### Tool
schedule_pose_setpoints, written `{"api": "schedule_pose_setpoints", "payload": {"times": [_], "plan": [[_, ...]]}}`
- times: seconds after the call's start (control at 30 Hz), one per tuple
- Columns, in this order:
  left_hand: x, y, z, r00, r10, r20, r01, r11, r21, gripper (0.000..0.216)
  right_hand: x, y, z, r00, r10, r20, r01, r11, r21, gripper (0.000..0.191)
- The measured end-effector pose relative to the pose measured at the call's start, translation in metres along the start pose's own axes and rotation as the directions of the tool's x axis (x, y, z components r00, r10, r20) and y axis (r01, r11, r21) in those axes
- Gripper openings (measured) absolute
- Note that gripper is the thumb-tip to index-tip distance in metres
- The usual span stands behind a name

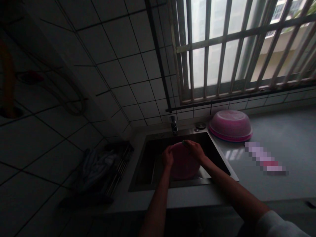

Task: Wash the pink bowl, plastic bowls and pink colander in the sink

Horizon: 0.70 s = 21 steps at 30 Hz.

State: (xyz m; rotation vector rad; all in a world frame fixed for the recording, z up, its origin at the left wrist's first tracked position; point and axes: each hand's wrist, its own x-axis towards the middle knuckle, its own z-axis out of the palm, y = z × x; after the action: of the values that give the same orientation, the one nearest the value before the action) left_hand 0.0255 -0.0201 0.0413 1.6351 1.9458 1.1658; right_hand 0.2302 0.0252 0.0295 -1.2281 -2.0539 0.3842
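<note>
A pink plastic basin [185,166] is tilted up on its side inside the sink [145,171], below the faucet [173,125]. My left hand [168,157] grips its left rim with the fingers closed. At the upper right of the rim, my right hand [195,150] is closed, its fingertips against the basin's edge. A small green thing [183,142] shows at those fingertips, too small and dark to name. The basin's lower part sits down in the sink, and dim light hides its details.
An upturned pink basin [230,125] rests on the white counter [291,131] right of the sink. A blurred-out pinkish item [265,158] lies near it. Left of the sink, a dark rack [119,171] stands beside a bundle of cloth [96,168]. A barred window [222,52] is behind.
</note>
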Motion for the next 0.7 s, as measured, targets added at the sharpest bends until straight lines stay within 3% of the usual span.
{"api": "schedule_pose_setpoints", "payload": {"times": [0.1, 0.17, 0.37, 0.43, 0.57, 0.7], "plan": [[0.002, -0.005, -0.003, 0.992, -0.089, -0.093, 0.09, 0.996, 0.014, 0.036, 0.0, 0.011, -0.005, 0.992, 0.12, -0.042, -0.121, 0.993, -0.015, 0.028], [0.001, -0.004, -0.003, 0.993, -0.074, -0.094, 0.079, 0.996, 0.048, 0.036, -0.001, 0.012, -0.003, 0.989, 0.141, -0.039, -0.142, 0.989, -0.028, 0.03], [-0.005, 0.01, -0.001, 0.988, 0.099, 0.121, -0.108, 0.992, 0.07, 0.039, -0.005, -0.008, 0.016, 0.992, -0.117, 0.042, 0.115, 0.992, 0.041, 0.04], [-0.005, 0.012, -0.002, 0.99, 0.094, 0.105, -0.099, 0.994, 0.044, 0.039, -0.003, -0.008, 0.015, 0.99, -0.14, 0.036, 0.138, 0.989, 0.053, 0.04], [-0.002, 0.006, -0.006, 0.993, -0.046, -0.109, 0.045, 0.999, -0.012, 0.037, 0.001, 0.01, 0.0, 0.992, 0.042, -0.121, -0.034, 0.998, 0.061, 0.035], [-0.001, -0.001, -0.006, 0.992, -0.079, -0.097, 0.085, 0.995, 0.06, 0.035, 0.002, 0.022, -0.006, 0.984, 0.126, -0.122, -0.122, 0.992, 0.042, 0.029]]}}
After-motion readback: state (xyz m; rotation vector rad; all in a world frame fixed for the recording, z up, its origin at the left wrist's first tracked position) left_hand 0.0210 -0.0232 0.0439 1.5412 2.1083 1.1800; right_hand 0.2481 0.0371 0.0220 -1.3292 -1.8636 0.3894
